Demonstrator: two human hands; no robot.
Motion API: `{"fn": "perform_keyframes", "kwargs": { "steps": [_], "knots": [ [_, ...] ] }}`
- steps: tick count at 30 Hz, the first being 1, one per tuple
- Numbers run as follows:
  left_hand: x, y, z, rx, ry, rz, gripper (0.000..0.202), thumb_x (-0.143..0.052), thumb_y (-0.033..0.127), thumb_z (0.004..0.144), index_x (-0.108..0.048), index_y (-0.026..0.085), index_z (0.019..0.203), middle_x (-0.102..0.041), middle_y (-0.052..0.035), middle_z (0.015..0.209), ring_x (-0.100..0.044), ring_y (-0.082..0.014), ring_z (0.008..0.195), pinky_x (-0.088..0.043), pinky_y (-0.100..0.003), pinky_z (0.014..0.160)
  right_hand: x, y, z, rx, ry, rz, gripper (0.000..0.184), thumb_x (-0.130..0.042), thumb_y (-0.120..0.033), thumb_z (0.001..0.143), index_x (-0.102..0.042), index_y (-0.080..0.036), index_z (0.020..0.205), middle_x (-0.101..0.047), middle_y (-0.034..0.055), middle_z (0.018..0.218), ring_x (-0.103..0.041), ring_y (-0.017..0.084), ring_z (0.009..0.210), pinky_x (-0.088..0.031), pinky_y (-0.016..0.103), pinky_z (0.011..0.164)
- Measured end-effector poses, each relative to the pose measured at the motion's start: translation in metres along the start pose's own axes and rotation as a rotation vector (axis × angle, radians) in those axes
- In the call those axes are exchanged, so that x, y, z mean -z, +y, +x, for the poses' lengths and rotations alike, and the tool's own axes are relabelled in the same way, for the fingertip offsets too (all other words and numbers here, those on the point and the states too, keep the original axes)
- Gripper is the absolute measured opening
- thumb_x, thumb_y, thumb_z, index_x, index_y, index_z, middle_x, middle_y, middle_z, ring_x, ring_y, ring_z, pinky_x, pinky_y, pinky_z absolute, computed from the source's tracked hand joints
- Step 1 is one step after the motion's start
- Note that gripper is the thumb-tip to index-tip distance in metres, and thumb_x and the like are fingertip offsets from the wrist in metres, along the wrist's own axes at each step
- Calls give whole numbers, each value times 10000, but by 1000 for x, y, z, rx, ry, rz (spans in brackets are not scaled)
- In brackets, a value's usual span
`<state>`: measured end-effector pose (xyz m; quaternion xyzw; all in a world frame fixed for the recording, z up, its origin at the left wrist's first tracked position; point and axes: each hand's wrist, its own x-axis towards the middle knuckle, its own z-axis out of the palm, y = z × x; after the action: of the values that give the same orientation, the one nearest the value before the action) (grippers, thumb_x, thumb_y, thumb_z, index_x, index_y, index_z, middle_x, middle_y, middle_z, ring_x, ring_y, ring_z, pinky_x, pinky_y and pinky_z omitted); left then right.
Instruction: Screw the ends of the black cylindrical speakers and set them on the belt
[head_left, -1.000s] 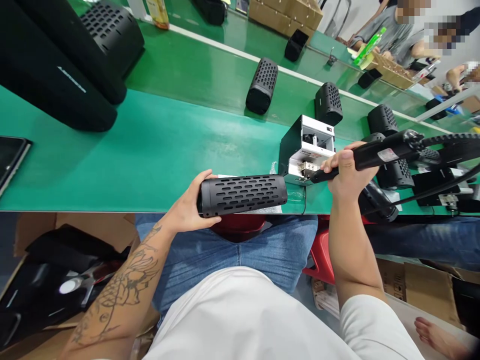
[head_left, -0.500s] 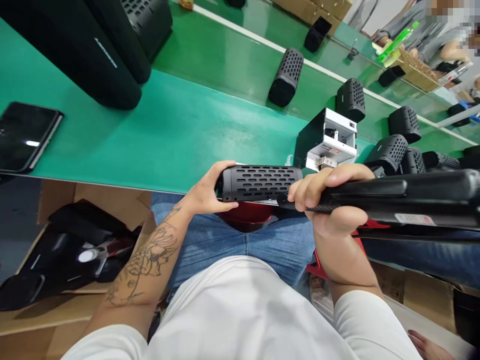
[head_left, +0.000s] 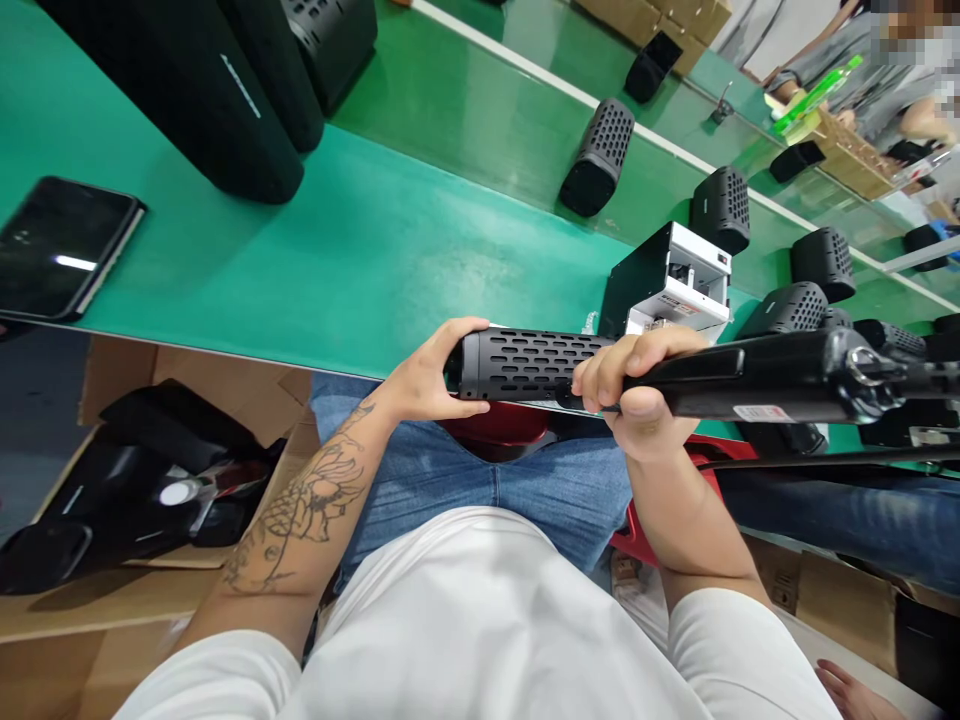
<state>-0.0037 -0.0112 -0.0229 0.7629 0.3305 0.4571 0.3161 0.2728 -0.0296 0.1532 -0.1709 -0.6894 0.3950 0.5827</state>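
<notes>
A black perforated speaker-like housing [head_left: 529, 362] lies on its side at the table's front edge. My left hand [head_left: 426, 378] grips its left end, thumb and fingers on opposite sides. In my right hand [head_left: 637, 378] is a black electric screwdriver [head_left: 772, 380], with fingers wrapped round its front part. The tool lies almost level, its rear loop and cord toward the right. Its front end meets the lower right part of the housing; my fingers hide the exact contact. Just beyond my right hand stands a black and white screw feeder [head_left: 675, 280].
Several similar housings [head_left: 600, 155] stand along the green table [head_left: 450, 250]. Tall black cases [head_left: 247, 110] and a phone [head_left: 67, 245] are at the left. An open carton with black parts [head_left: 142, 490] sits below. People work at the upper right.
The screwdriver's rear end now shows, with its loop and cord. The whole view has shifted slightly, so the table items appear farther right. Both hands keep their holds.
</notes>
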Motion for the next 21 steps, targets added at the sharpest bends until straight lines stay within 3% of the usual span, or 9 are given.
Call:
{"fn": "perform_keyframes", "kwargs": {
  "steps": [5,11,16,19,21],
  "knots": [
    [1,1,1,7,4,-2,1147,-1093,492,840,-542,290,1826,-710,-180,1796,-747,-454,1659,-587,-597,1478,0,0,-4,-67,-30,-17,503,-1089,-584,987,-678,-307,903,-654,-103,605,-564,125,396,-592,279,460],
    [1,2,1,35,-2,20,1149,-1081,514,844,-532,285,1827,-716,-177,1782,-758,-446,1641,-608,-591,1456,12,12,-8,-90,-102,27,391,-1073,-517,1021,-743,-313,969,-686,-96,656,-594,131,433,-613,306,507],
    [1,-1,-1,49,5,59,1161,-1082,529,833,-534,295,1830,-712,-173,1791,-766,-444,1636,-632,-583,1431,11,16,-16,-184,-141,-28,488,-1049,-642,1004,-707,-310,898,-668,-80,634,-591,150,469,-560,332,506],
    [1,-4,-3,41,22,84,1141,-1067,517,854,-531,297,1836,-712,-174,1796,-761,-438,1655,-626,-581,1443,20,4,-9,-135,-52,-50,542,-1063,-724,961,-711,-312,935,-632,-101,595,-559,147,429,-564,335,485],
    [1,-6,-5,31,26,97,1125,-1052,505,869,-524,297,1841,-715,-179,1793,-761,-437,1661,-626,-588,1444,41,-5,2,0,132,-106,519,-1021,-758,997,-742,-322,1012,-586,-128,580,-518,141,388,-563,331,470]
  ]
}}
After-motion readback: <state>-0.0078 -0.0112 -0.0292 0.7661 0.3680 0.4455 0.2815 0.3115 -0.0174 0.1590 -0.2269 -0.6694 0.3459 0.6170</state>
